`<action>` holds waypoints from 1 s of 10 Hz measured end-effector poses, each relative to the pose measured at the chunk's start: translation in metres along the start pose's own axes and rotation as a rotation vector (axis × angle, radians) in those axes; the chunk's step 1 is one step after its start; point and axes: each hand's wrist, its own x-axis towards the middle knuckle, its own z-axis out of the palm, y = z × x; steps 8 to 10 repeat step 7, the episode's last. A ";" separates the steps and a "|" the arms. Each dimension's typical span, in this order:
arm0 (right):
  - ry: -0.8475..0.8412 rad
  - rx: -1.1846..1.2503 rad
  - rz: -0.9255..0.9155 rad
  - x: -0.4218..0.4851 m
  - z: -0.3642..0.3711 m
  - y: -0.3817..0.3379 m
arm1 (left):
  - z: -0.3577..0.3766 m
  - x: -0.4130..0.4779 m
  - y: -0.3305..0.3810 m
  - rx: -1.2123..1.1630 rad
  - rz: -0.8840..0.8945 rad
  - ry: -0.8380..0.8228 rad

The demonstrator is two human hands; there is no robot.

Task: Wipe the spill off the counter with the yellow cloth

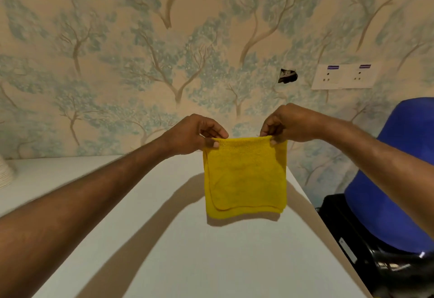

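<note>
While both hands [195, 133] [288, 123] pinch its top corners, yellow cloth [245, 177] hangs, seemingly folded.

Tree-patterned wallpaper [164, 50] fills the upper frame, broken at right of centre by a ragged dark hole [287, 76] beside a white socket plate [345, 76] (two blue labels on it). A blue chair [394, 180] sits at lower right above a black object [357, 234].

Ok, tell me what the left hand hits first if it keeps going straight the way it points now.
Probably the tree-patterned wallpaper. The left hand, pinching the yellow cloth at its top corner, reaches forward above the counter; nothing shows between it and the wall, though depth is unclear.
</note>
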 end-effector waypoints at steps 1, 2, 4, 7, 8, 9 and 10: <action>0.163 -0.107 0.064 0.057 0.043 0.031 | 0.024 0.043 -0.045 0.306 -0.046 0.090; 0.228 -0.080 0.153 0.079 0.100 0.045 | 0.058 0.051 -0.076 0.432 -0.090 0.118; 0.022 -0.053 0.260 0.082 0.250 0.056 | 0.150 0.029 -0.145 0.586 -0.121 -0.181; 0.024 -0.058 0.271 0.078 0.255 0.055 | 0.156 0.012 -0.145 0.678 -0.102 -0.187; 0.024 -0.058 0.271 0.078 0.255 0.055 | 0.156 0.012 -0.145 0.678 -0.102 -0.187; 0.024 -0.058 0.271 0.078 0.255 0.055 | 0.156 0.012 -0.145 0.678 -0.102 -0.187; 0.024 -0.058 0.271 0.078 0.255 0.055 | 0.156 0.012 -0.145 0.678 -0.102 -0.187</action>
